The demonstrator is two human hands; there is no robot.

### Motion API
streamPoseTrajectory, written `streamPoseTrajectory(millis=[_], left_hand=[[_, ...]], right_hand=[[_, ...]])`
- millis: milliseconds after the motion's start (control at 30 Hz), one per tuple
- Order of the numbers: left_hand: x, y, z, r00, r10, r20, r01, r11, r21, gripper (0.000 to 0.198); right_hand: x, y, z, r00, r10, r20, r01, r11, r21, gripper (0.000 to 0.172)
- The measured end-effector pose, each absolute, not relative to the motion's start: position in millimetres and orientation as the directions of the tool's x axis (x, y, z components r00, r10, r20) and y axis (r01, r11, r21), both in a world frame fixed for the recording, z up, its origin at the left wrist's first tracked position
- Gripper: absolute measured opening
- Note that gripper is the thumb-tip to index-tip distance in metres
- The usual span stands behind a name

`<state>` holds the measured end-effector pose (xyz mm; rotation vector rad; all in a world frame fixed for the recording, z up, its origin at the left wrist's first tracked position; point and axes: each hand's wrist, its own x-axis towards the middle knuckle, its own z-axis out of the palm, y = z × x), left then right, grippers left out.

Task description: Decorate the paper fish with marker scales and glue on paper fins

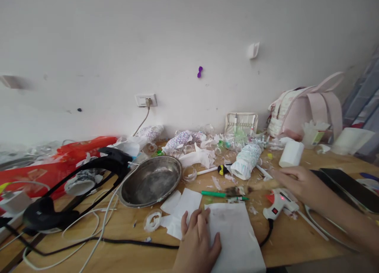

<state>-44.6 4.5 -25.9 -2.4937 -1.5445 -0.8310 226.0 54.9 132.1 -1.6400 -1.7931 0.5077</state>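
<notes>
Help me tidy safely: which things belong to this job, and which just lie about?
In use: white sheet touched by left hand; blurred brush-like tool in right hand; perhaps the lit glue gun.
Apparently lying about: metal dish, pink backpack.

Right hand grip (291, 181) motion-smeared; brownish stick (262, 186) near its fingertips too blurred to identify. Right forearm (340, 219) cropped by right edge. Left hand grip (197, 235) hides some of white sheet (237, 233); its wrist cut off at bottom. Red plastic (89, 144) runs off left.
</notes>
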Motion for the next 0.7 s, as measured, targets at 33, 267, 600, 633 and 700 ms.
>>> streamPoseTrajectory(millis=[33, 267, 600, 633, 700], left_hand=[[-45, 5, -26, 0.339, 0.805, 0.486, 0.851, -0.483, 0.207, 0.043], [-46, 6, -25, 0.335, 0.817, 0.47, 0.844, -0.482, 0.236, 0.043], [-46, 5, -25, 0.332, 0.821, 0.465, 0.843, -0.48, 0.244, 0.042], [-45, 5, -25, 0.332, 0.822, 0.463, 0.842, -0.479, 0.247, 0.042], [-44, 4, -24, 0.329, 0.823, 0.464, 0.842, -0.478, 0.251, 0.041]], right_hand=[[213, 60, 133, 0.002, 0.984, 0.176, 0.641, 0.134, -0.756, 0.041], [82, 108, 119, -0.265, 0.959, -0.103, 0.352, -0.003, -0.936, 0.036], [68, 127, 94, -0.374, 0.912, -0.168, 0.635, 0.119, -0.764, 0.042], [80, 128, 88, -0.347, 0.926, -0.146, 0.707, 0.156, -0.69, 0.037], [103, 130, 76, -0.314, 0.941, -0.124, 0.818, 0.201, -0.539, 0.03]])
